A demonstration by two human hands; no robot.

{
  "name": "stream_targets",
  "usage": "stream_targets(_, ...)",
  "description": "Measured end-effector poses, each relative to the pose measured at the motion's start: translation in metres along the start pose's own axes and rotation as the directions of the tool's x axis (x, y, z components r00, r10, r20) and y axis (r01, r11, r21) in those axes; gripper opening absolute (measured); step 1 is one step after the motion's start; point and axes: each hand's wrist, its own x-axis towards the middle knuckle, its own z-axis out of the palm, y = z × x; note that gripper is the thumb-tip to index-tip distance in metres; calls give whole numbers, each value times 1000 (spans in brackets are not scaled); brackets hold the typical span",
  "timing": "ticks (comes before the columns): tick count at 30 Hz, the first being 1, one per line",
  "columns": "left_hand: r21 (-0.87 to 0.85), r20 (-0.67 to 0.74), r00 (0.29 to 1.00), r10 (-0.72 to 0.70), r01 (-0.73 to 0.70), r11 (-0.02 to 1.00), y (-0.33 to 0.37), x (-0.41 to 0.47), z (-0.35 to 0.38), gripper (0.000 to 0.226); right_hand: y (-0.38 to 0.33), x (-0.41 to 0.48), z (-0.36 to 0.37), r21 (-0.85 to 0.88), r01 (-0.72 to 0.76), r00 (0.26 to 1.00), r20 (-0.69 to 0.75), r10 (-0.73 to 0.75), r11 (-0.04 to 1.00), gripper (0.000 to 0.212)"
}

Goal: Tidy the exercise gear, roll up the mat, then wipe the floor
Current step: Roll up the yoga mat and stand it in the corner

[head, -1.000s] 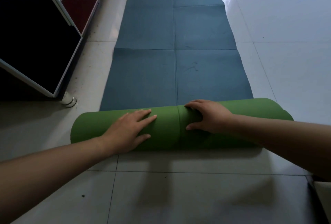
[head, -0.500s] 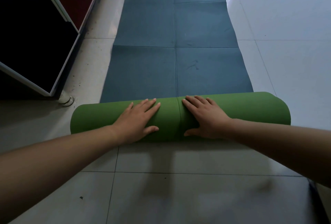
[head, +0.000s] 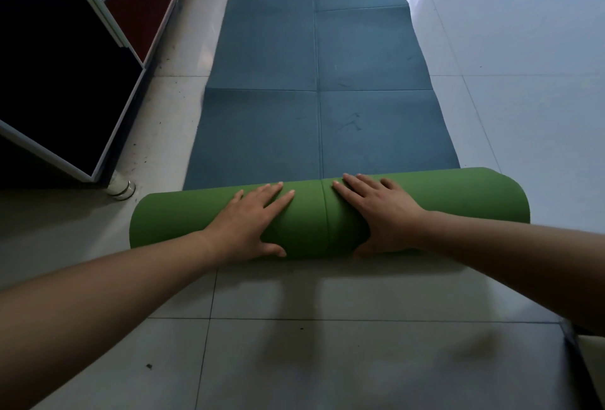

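The exercise mat (head: 327, 82) lies lengthwise on the tiled floor, blue face up, stretching away from me. Its near end is wound into a thick roll (head: 458, 195) with the green underside outward, lying crosswise. My left hand (head: 252, 223) rests flat on the roll left of its centre crease, fingers straight and spread, thumb down the near side. My right hand (head: 379, 210) presses flat on the roll just right of the crease, fingers straight, thumb tucked low against the near side.
A dark cabinet (head: 65, 82) with a red drawer front (head: 144, 6) stands at the left, its round metal foot (head: 121, 187) close to the roll's left end. Pale floor tiles (head: 327, 344) with small dirt specks surround the mat. A pale object's edge (head: 589, 354) shows at bottom right.
The roll has turned forward over the blue mat. My right hand went from curled over the top to lying flat; both hands slid to the roll's far side.
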Motion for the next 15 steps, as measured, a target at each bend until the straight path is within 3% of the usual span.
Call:
stream_targets(7, -11, -13, 1000, 22, -22, 1000, -3, 0, -1, 119, -2, -4, -2, 66, -19, 999, -37, 22, 998, 111)
stream_targets(15, -66, -119, 987, 110, -119, 991, -2, -11, 3, 96, -9, -21, 6, 104, -25, 999, -44, 30, 994, 94)
